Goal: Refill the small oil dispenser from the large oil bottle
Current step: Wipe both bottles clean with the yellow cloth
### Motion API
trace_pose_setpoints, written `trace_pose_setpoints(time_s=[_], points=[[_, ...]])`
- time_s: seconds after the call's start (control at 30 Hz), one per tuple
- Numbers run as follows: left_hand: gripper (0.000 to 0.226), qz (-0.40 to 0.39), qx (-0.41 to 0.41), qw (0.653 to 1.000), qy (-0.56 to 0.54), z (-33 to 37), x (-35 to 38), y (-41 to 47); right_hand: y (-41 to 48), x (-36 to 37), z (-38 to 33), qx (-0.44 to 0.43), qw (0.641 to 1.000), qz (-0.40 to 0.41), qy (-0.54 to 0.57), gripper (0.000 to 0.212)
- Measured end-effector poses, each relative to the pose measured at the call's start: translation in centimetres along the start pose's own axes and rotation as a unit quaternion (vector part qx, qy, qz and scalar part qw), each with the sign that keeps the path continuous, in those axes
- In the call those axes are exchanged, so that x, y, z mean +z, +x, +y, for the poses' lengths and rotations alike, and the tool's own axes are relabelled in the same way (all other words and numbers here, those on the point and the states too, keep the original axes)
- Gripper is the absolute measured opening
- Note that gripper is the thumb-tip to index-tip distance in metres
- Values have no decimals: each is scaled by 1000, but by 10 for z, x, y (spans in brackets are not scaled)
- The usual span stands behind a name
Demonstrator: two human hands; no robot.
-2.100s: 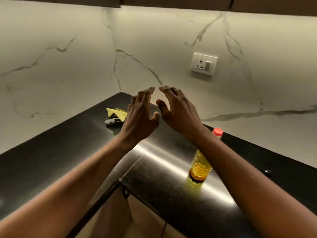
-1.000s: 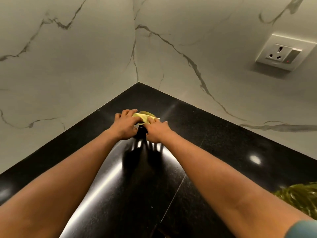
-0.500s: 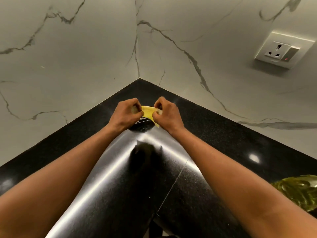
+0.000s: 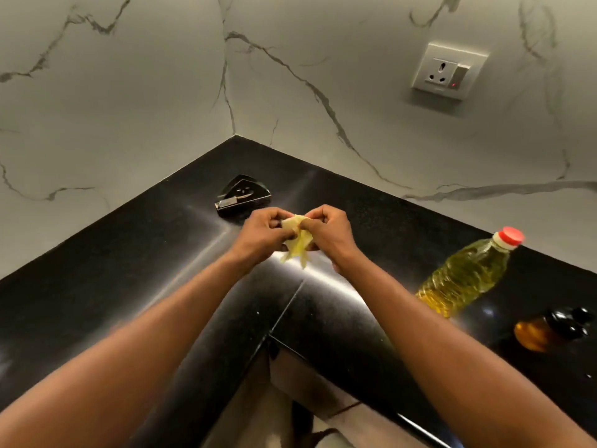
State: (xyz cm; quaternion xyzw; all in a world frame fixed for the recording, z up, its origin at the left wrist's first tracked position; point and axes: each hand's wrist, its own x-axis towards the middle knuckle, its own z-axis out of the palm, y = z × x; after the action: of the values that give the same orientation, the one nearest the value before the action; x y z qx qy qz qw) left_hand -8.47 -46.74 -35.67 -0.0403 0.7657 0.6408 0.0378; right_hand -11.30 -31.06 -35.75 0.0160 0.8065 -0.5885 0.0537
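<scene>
A large clear oil bottle (image 4: pixel 465 274) with a red cap stands on the black counter (image 4: pixel 129 260) at the right, filled with yellow oil. Just right of it and nearer to me sits the small dark dispenser (image 4: pixel 549 329), amber at the bottom, blurred at the frame edge. Above the middle of the counter, my left hand (image 4: pixel 261 236) and my right hand (image 4: pixel 326 232) both pinch a crumpled yellow napkin (image 4: pixel 297 240) between them. Both hands are well left of the bottle.
A black triangular napkin holder (image 4: pixel 242 195) stands near the corner, just behind my hands. White marble walls meet at the corner, and a wall socket (image 4: pixel 447 71) is up on the right. The counter's inner edge drops off below my forearms.
My hands reached to the corner holder, pulled the yellow napkin out and drew it back toward me. The holder now stands without it. The bottle and dispenser came back into view.
</scene>
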Motion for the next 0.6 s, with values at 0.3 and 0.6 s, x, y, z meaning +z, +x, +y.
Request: trace_pose_setpoints(time_s=[0.3,0.6], points=[[31,-39,33,999,-1,11,75,-43,-75,-66,10,15,992,59,108,27],[22,-72,6,997,-40,56,147,-91,-147,-142,36,-17,988,72,138,38]])
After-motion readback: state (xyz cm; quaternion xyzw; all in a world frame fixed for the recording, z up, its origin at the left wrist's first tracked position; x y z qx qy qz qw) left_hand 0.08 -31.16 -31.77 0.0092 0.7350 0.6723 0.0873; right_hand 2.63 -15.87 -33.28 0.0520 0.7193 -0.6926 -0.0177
